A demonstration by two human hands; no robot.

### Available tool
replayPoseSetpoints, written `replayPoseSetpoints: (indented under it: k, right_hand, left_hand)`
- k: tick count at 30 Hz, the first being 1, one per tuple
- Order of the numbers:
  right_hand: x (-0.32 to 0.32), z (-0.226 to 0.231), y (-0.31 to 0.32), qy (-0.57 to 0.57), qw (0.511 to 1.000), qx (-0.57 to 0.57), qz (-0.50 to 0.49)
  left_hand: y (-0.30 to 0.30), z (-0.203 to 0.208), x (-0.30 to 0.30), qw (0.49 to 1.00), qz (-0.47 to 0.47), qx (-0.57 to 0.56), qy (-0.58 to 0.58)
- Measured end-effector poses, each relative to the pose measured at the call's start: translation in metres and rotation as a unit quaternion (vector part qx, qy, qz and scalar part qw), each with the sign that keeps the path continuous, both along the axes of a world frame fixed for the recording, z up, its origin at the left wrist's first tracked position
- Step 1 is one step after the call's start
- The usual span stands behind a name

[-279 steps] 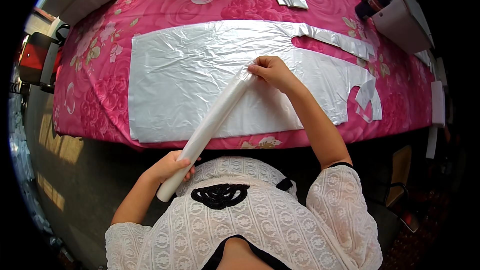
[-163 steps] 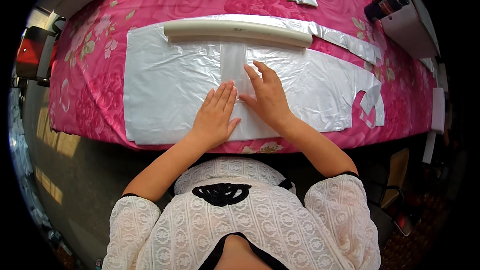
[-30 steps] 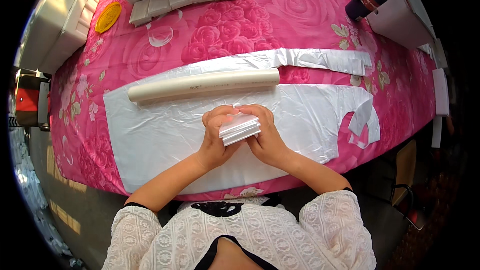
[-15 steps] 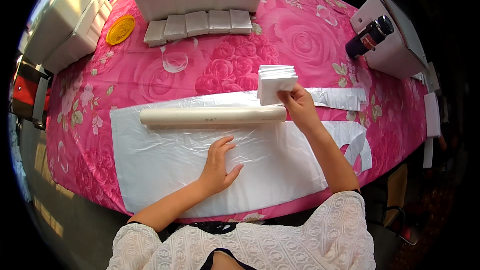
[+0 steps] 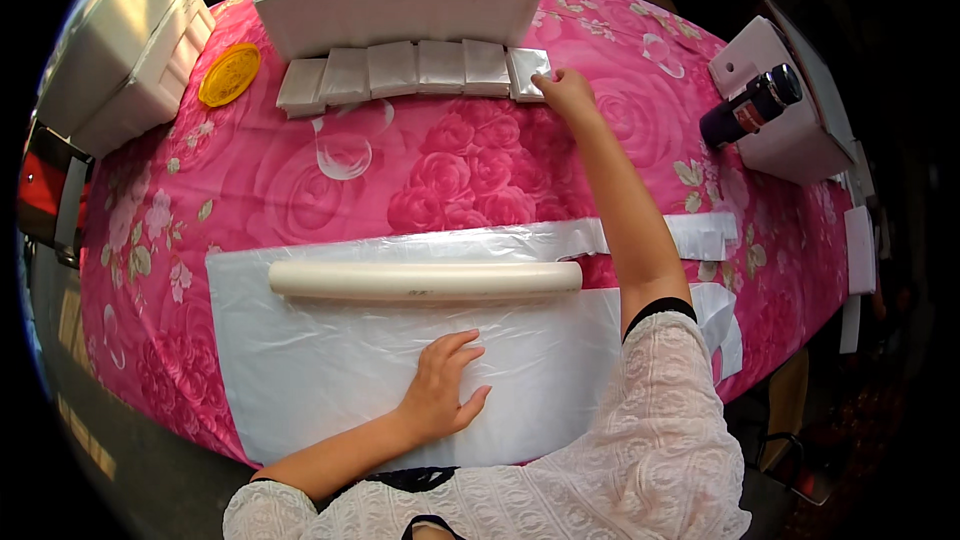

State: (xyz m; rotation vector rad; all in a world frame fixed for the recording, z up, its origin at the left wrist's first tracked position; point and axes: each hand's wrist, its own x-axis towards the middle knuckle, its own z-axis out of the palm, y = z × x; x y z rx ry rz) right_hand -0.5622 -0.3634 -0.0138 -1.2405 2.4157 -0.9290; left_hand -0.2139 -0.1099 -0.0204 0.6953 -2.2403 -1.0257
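Observation:
At the right end of a row of folded white plastic packets (image 5: 392, 68), my right hand (image 5: 568, 93) pinches the side of the endmost white packet (image 5: 524, 68), which rests on the cloth. My left hand (image 5: 438, 390) lies with its fingers apart on a flat white plastic bag (image 5: 290, 360) close to me. Its fingers hold nothing. Across that bag, beyond my left hand, lies a long cream-white tube (image 5: 430, 280). The bag's handle strips stretch to the right, partly hidden behind my right arm.
A white foam box (image 5: 400, 15) filled with dark packages stands behind the row. More foam boxes (image 5: 130, 70) rise at the left, near a yellow dish (image 5: 230, 75). At the right a dark flask (image 5: 750, 105) leans against a white box (image 5: 800, 150). A pink floral tablecloth (image 5: 280, 180) covers the table.
My right hand has carried the folded white packet from above the tube to the far row, where it now sits at the right end. My left hand has stayed on the bag.

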Motion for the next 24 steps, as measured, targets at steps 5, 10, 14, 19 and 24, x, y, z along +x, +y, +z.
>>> replayPoseSetpoints:
  k: [5,10,14,19,24]
  right_hand:
    - [-0.003,-0.020,0.019,0.112,0.978,-0.093,0.147]
    - [0.013,-0.014,0.011,0.154,0.983,-0.046,0.089]
    - [0.016,-0.009,0.023,0.219,0.972,-0.067,0.057]
    - [0.086,0.039,0.126,-0.062,0.943,-0.089,0.315]
    - [0.119,0.041,0.268,0.135,0.911,-0.018,0.388]
  left_hand:
    - [0.000,0.000,-0.001,1.000,0.001,-0.004,0.007]
    - [0.001,0.001,-0.002,1.000,0.002,-0.017,0.005]
    - [0.003,0.002,-0.006,1.000,0.001,-0.026,0.000]
    - [0.002,-0.004,-0.001,0.999,0.013,-0.049,0.021]
    - [0.009,0.007,0.002,0.994,-0.025,-0.109,-0.012]
